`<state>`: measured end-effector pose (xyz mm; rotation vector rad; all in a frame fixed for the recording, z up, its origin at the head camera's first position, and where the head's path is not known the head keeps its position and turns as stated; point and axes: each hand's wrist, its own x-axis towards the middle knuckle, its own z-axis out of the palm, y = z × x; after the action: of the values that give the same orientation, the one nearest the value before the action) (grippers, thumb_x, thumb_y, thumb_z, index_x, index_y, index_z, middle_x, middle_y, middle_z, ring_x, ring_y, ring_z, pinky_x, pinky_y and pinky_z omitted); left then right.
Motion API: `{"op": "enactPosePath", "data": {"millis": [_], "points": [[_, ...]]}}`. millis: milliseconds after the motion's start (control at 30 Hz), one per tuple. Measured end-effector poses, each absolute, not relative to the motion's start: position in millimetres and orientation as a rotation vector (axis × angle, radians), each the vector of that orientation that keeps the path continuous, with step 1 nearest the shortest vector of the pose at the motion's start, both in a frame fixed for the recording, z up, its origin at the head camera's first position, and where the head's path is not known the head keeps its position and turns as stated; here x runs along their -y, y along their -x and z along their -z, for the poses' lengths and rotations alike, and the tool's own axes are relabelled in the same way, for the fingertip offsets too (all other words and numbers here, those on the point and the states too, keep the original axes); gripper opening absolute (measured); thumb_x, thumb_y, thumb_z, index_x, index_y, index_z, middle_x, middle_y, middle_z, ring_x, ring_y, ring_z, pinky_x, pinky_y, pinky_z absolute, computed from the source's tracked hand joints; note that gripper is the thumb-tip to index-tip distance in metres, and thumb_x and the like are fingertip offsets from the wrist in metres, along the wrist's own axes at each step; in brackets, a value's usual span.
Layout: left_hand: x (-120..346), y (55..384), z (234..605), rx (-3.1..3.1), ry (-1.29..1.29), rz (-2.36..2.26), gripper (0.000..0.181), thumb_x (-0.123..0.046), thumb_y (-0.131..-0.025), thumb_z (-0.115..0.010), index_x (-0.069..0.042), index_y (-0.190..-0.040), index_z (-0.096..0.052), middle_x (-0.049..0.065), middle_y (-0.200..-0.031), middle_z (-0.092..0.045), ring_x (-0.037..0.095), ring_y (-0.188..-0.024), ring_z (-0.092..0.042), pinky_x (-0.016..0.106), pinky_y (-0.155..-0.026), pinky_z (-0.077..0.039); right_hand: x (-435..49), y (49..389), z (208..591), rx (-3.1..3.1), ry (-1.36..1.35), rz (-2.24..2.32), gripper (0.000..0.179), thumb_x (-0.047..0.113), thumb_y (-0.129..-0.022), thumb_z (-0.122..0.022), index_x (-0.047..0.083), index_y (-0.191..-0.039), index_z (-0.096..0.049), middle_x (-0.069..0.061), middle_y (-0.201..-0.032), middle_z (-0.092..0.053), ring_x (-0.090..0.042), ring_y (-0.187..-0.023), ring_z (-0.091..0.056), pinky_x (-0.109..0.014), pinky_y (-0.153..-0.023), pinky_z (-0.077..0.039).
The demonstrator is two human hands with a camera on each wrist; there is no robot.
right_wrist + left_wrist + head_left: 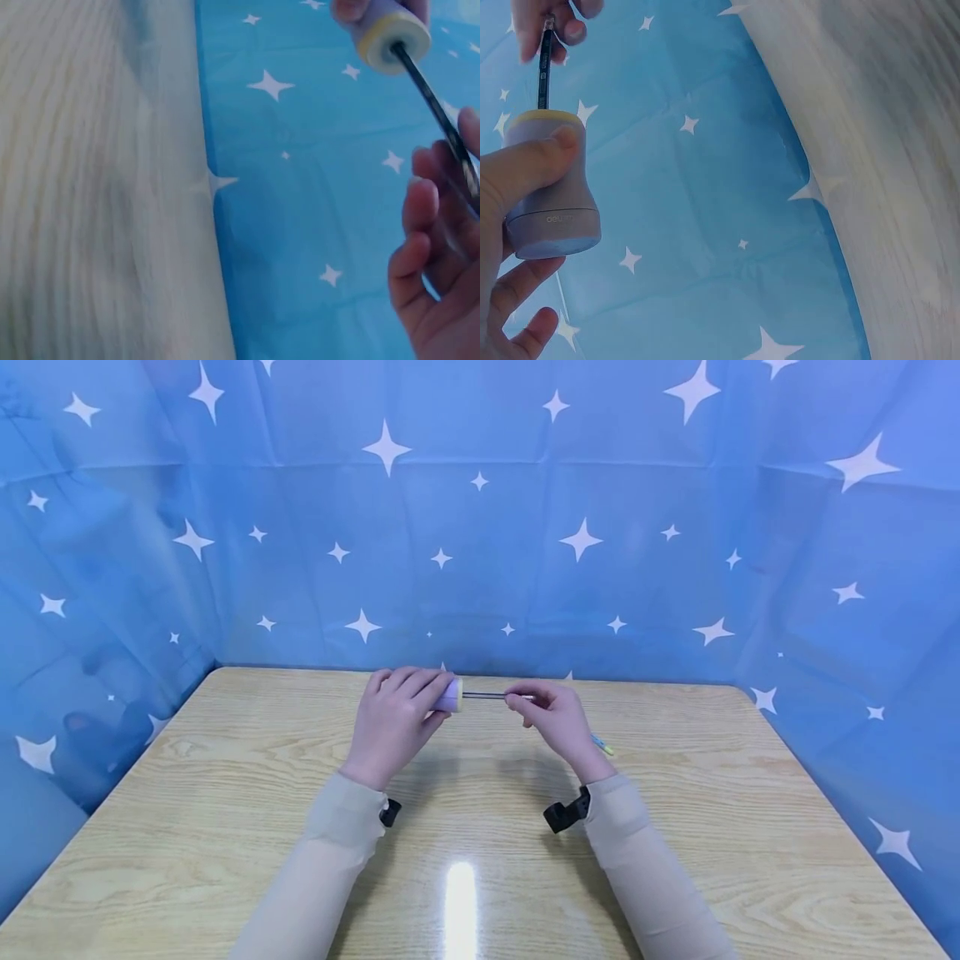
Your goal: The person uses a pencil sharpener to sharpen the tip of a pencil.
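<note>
My left hand (396, 718) grips a lavender pencil sharpener (448, 696) with a pale yellow rim, holding it sideways above the table. In the left wrist view the thumb lies across the body of the sharpener (555, 184), and small lettering shows near its base. A dark pencil (483, 696) sits with one end in the sharpener's hole. The fingertips of my right hand (558, 718) pinch its other end, where a metallic ferrule shows. In the right wrist view the pencil (435, 105) runs from the hole's centre to the fingers. The pencil's point is hidden inside.
On the wood-grain table (480, 810), a thin blue stick with a yellow-green end (603, 744) lies partly hidden behind the right wrist. A blue curtain with white stars (480, 527) hangs at the back and both sides. Each wrist bears a black camera mount (566, 812).
</note>
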<state>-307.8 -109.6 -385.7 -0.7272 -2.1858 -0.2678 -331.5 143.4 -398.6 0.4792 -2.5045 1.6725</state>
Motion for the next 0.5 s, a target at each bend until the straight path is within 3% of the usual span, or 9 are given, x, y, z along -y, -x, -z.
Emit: {"op": "enactPosePath", "data": {"millis": [300, 500], "points": [[117.5, 308.4, 380.9, 2.203, 0.704, 0.312, 0.047, -0.019, -0.077, -0.083, -0.013, -0.121, -0.069, 0.003, -0.116, -0.068, 0.024, -0.106, -0.061, 0.043, -0.087, -0.043, -151.3, 334.3, 398.8, 2.401, -0.539, -1.603, 0.025, 0.031, -0.090, -0.070, 0.015, -0.110, -0.072, -0.007, -0.085, -0.068, -0.032, -0.070, -0.061, -0.034, -0.059, -0.049], [116.0, 307.9, 380.7, 2.199, 0.726, 0.311, 0.046, -0.019, -0.077, -0.082, -0.012, -0.121, -0.069, 0.003, -0.116, -0.068, 0.024, -0.106, -0.061, 0.042, -0.088, -0.043, -150.0, 333.1, 398.7, 2.382, -0.589, -1.560, 0.024, 0.025, -0.091, -0.070, 0.010, -0.109, -0.073, -0.003, -0.074, -0.067, -0.032, -0.068, -0.062, -0.031, -0.055, -0.046]]}}
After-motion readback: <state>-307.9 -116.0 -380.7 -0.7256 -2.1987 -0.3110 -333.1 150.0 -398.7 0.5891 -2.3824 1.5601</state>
